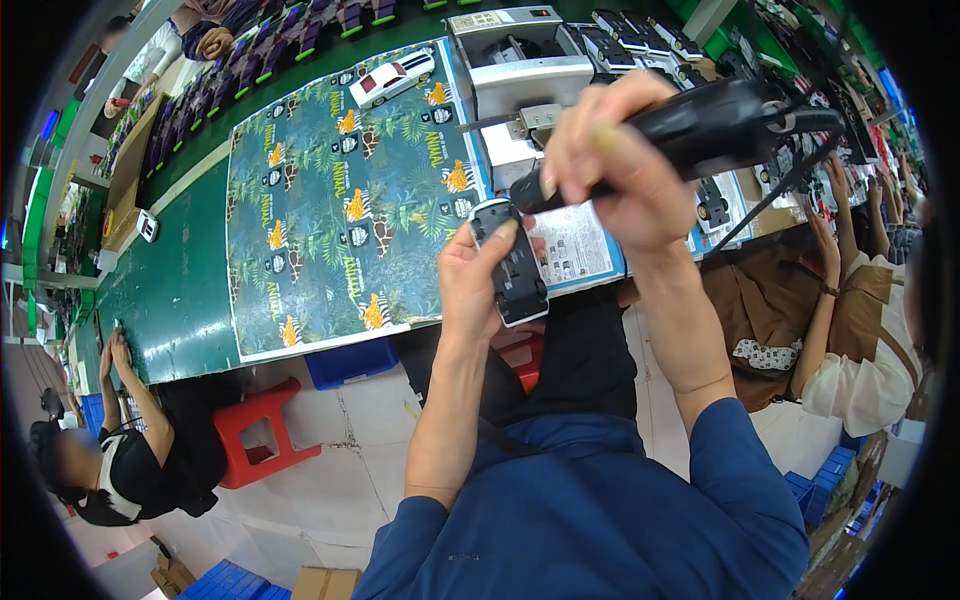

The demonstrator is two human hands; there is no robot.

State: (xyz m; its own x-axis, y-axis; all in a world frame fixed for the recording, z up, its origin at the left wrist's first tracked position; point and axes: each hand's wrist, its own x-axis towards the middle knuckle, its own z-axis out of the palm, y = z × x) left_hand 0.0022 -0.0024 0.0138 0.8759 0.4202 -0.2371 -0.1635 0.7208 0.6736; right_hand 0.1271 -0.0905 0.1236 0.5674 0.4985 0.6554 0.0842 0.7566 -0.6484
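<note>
My left hand (465, 270) grips a toy car (522, 285) with its black underside up and a pale rim showing at the edge. The thumb presses on the underside. Wrapped in my right hand (630, 165) is a black electric screwdriver (715, 120), its cable trailing off to the right. The tool's nose points down at the car's far end; I cannot tell whether the bit touches it. A second toy car (395, 80), white with dark red windows, stands on the far part of the animal-printed sheet (320, 200).
Behind my right hand stands a silver metal box machine (515, 65). Several toy car parts (640, 35) lie at the far right. Purple and green pieces (270, 50) line the far side. People sit at both sides; a red stool (260, 430) is at the left.
</note>
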